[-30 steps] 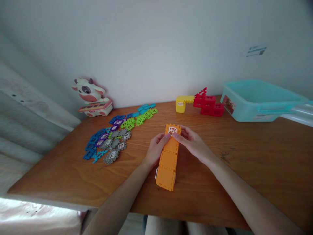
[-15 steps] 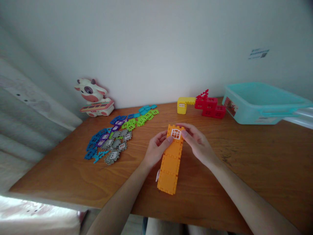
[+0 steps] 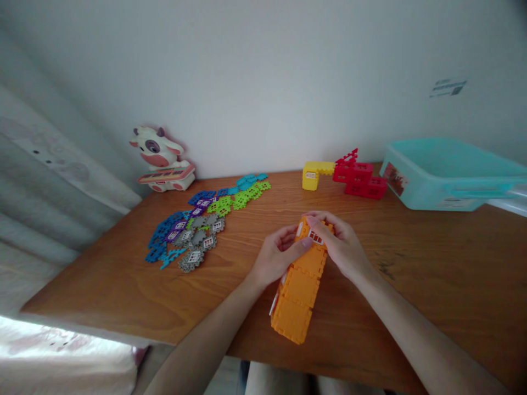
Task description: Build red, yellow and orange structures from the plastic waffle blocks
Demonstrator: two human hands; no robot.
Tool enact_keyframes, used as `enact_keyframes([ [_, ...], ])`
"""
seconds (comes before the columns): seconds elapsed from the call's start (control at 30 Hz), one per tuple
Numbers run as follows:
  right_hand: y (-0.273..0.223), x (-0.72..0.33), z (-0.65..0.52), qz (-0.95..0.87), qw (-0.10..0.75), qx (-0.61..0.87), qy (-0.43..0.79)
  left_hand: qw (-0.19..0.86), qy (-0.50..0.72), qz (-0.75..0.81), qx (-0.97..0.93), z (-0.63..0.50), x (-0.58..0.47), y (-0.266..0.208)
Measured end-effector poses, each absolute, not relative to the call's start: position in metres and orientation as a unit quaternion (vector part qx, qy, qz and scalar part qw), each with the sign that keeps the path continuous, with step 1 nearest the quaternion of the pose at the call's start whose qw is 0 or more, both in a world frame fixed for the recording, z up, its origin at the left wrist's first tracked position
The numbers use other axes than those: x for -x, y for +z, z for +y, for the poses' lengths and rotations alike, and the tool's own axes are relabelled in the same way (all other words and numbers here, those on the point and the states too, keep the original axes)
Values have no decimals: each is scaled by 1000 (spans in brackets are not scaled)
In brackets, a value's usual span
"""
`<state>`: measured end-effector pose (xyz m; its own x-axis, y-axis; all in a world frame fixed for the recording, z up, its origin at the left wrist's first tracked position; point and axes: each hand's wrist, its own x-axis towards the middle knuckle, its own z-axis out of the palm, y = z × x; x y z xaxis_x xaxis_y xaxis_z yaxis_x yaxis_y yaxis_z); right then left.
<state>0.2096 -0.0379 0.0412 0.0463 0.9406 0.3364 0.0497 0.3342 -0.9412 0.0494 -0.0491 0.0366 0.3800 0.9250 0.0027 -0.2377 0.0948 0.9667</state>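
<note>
A long orange block structure (image 3: 300, 288), built from interlocking plastic tiles, is held tilted above the near part of the table. Its upper end carries a white lattice window (image 3: 315, 237), partly covered by my fingers. My left hand (image 3: 276, 255) grips the left side near the top, thumb on the front face. At the upper right corner my right hand (image 3: 341, 237) is closed around the edge, thumb lying across the window tile. More white window pieces show along the left side of the structure. Its back is hidden.
On the wooden table (image 3: 123, 296), grey tiles (image 3: 200, 237), blue tiles (image 3: 167, 230), purple and green tiles (image 3: 222, 206) lie at left. Behind stands a cow toy with keyboard (image 3: 164, 164). A yellow block piece (image 3: 311, 176) meets a red block structure (image 3: 362, 178) beside a turquoise bin (image 3: 436, 186).
The orange structure has shifted right and tilted further, showing more of its left side. Both hands moved right with it, and my right thumb now covers part of the window.
</note>
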Motion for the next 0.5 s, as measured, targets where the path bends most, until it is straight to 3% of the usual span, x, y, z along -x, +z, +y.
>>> enact_keyframes([
  [0.23,47,-205,-46,-582,580,431,373,642,472,321,-511,-51,-49,40],
  [0.5,39,-211,-40,-561,573,368,471,698,468,364,-402,-45,-39,45],
])
